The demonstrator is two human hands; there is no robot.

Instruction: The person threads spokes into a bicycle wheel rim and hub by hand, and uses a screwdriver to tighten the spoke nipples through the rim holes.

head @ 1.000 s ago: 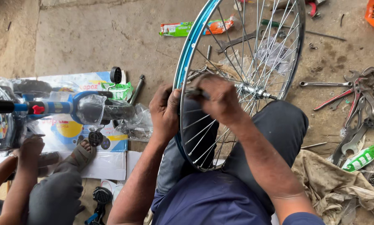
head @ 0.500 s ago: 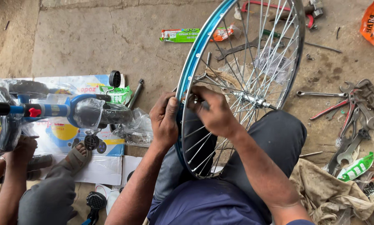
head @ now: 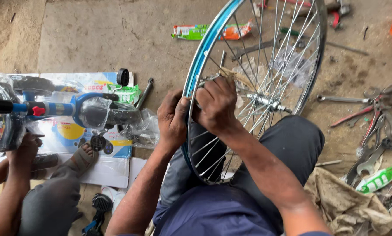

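Both hands gripping, L hand (head: 173, 119) rim (head: 203, 50), R hand (head: 217, 104) spokes (head: 266, 52)

A small blue children's bicycle frame wrapped in clear plastic (head: 86, 111) lies at the left on a flattened printed cardboard box (head: 67, 135). A co-worker's sandalled foot (head: 80, 158) rests on the box's near edge. Far off lies a green and orange wrapper (head: 211, 31). At the right, steel spanners (head: 371, 126) lie near a dirty beige rag (head: 344, 205).
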